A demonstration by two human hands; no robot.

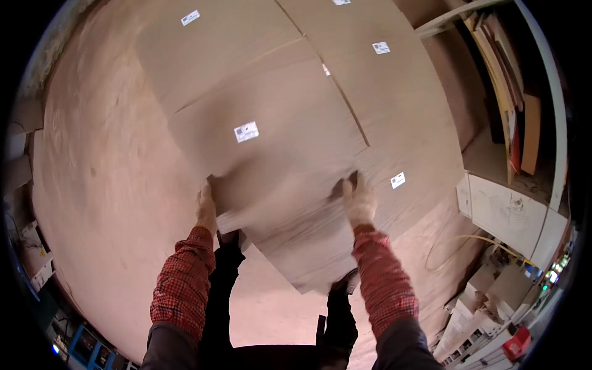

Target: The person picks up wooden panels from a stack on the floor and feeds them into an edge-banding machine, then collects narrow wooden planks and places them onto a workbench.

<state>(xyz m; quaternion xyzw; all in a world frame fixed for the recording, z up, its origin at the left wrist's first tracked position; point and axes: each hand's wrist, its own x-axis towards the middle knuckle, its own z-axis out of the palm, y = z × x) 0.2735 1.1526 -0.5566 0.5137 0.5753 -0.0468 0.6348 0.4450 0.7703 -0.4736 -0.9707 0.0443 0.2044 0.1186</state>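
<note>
Large flat brown panels with a faint wood grain lie on the floor below me. My left hand [206, 205] is at the left edge of the nearest brown panel [280, 191], its fingers closed along that side. Over on the other side, my right hand [360, 198] is bent against the same panel, thumb toward the middle. Dark shadows fall beside both hands. The panel's surface between them is smeared by motion, so its outline is partly unclear. A white label [246, 132] is stuck on the panel surface just beyond my hands.
More labelled panels [345, 37] lie farther off, separated by narrow dark gaps. At right, upright boards [515, 117] stand in a shelf frame [550, 74]. Below it are a white panel [505, 206], a yellowish hose [487, 238] and scattered cartons [502, 287]. Clutter lines the left edge.
</note>
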